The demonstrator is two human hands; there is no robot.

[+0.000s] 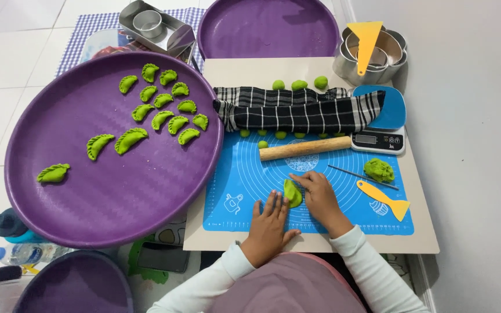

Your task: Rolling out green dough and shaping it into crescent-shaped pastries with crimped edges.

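One large round purple plastic tray (111, 191) is seen on the left, with fourteen folded green dough dumplings (163, 116) spread over it. Beside it, a blue silicone pastry mat (320, 214) is laid on a pale board, bordered at the back by a rolled black-and-white checked cloth (302, 110). A wooden rolling pin (304, 148) is placed across the mat. The left hand (269, 223) is laid flat, fingers spread, holding nothing. The right hand (319, 194) is pressed, fingers together, on a folded green dough piece (291, 194) at the mat's middle.
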